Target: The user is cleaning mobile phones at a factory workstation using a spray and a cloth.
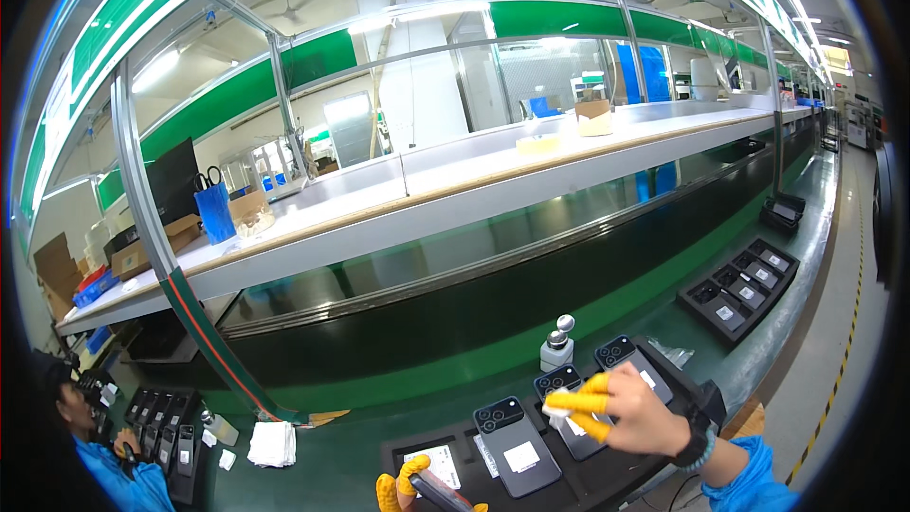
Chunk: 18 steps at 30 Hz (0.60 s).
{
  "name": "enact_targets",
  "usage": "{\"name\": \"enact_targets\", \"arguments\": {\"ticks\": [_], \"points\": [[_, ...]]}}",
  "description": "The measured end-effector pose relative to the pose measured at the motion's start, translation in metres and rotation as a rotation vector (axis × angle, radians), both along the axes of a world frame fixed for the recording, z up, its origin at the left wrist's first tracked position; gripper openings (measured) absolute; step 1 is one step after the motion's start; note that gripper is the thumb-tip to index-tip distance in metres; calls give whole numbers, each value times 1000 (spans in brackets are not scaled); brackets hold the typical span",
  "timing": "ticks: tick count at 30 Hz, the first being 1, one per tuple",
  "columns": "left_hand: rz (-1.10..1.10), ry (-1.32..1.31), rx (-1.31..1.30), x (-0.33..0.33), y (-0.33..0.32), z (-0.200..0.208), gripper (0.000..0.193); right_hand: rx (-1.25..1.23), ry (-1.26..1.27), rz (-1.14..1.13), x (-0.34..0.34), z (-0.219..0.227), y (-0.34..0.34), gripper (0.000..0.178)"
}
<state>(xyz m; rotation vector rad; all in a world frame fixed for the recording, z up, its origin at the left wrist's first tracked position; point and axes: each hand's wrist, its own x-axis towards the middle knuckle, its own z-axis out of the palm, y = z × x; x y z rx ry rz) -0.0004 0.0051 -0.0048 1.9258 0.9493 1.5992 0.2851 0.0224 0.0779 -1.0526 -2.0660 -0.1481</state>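
The green workbench (346, 460) bears a black tray (592, 482) near its front edge, probably for easy reach. Beyond the tray, a white shelf (474, 197) stands raised, presumably leaving the bench beneath it usable. Above the tray, the right hand (640, 412) is pinched closed on a wipe; its yellow finger cots likely guard against smudges. At the tray's left, the left hand (408, 485), mostly out of view, curls its fingers around one smartphone (439, 490), seen nearly edge-on. Three smartphones (512, 429) lie in the tray, backs up, spaced perhaps to prevent rubbing. Left of the tray sit stacked white cloths (273, 444); just beyond it, a pump bottle (556, 353). The white wipe (557, 409) is over the tray's middle smartphone; contact is unclear.
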Motion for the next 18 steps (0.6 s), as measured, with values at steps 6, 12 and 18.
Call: {"name": "enact_targets", "arguments": {"ticks": [6,12,18], "points": [[51,95,-1,-3,-2,2,118,30,-6,-287,25,-10,72,30],[43,-10,-73,-1,-1,8,119,-73,5,-451,46,-30,154,25],[-137,-419,-380,5,-3,30,107,15,-278,-615,39,-66,185,13]]}}
